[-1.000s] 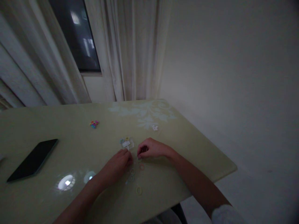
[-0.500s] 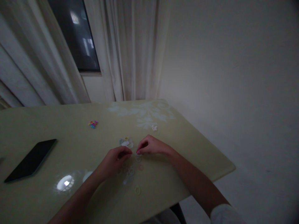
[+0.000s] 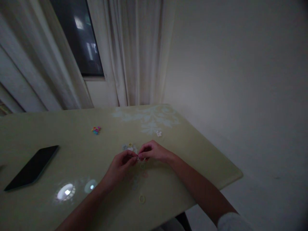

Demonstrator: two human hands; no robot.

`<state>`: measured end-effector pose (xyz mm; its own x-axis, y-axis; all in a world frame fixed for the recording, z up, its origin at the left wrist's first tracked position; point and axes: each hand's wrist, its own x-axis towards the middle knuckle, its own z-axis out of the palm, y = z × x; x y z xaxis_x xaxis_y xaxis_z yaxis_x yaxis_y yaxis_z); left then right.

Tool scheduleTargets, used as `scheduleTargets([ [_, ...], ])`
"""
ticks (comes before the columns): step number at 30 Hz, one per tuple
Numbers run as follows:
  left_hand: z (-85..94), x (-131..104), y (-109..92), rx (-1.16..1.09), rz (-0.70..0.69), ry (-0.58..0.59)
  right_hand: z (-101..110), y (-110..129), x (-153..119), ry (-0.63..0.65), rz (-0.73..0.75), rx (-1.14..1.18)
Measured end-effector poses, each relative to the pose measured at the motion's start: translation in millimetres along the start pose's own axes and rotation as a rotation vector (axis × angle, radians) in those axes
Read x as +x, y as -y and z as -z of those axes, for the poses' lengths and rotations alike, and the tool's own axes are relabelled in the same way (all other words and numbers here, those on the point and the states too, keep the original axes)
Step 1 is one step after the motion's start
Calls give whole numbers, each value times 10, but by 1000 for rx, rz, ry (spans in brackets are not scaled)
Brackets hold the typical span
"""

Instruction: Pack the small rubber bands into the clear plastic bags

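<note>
Pale green and glossy, the counter point(image 3: 207, 154) is carrying the close work I am following from afar: my left hand point(image 3: 120, 165) and right hand point(image 3: 155, 151) are meeting fingertip to fingertip, both pinching narrowly on a small pale piece point(image 3: 138, 158). I am judging this as fine handling in mid-step, with any next move calling for a steady grip on both sides and very small finger motions. Faint rings are lying just below the hands; a yellow ring point(image 3: 140, 199) is resting nearer the counter's front edge. Bright little pieces point(image 3: 96, 130) and white pieces point(image 3: 159, 133) are sitting farther back, a dark tablet point(image 3: 32, 168) well to the left. Fingers are hiding most of the held piece, the clear packet point(image 3: 130, 149) behind them is partly covered, and dim light is blurring the rings.
</note>
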<state>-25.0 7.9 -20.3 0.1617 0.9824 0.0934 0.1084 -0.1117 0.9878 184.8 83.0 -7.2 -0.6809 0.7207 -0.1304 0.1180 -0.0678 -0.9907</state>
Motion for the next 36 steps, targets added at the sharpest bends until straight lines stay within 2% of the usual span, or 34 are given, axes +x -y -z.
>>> scheduleTargets([
  [6,-25,6,-40,-49,-13,-18,-36,47,-9,-11,50,40],
  [10,-37,-19,-119,-105,11,-104,16,107,-49,6,114,-46],
  [14,-31,-24,-182,-134,40,-171,121,128,-88,168,64,-185],
  [16,-24,-14,-171,-129,43,-175,165,116,-90,210,40,-229],
  [21,14,2,-55,32,53,-128,221,90,-73,105,37,-226],
  [25,15,-8,-31,108,30,-85,171,99,-68,6,74,-188],
  [29,-35,-32,-107,44,-19,-139,8,107,-49,-84,125,-71],
  [36,-76,-53,-243,-52,20,-246,-195,139,-55,-160,142,50],
])
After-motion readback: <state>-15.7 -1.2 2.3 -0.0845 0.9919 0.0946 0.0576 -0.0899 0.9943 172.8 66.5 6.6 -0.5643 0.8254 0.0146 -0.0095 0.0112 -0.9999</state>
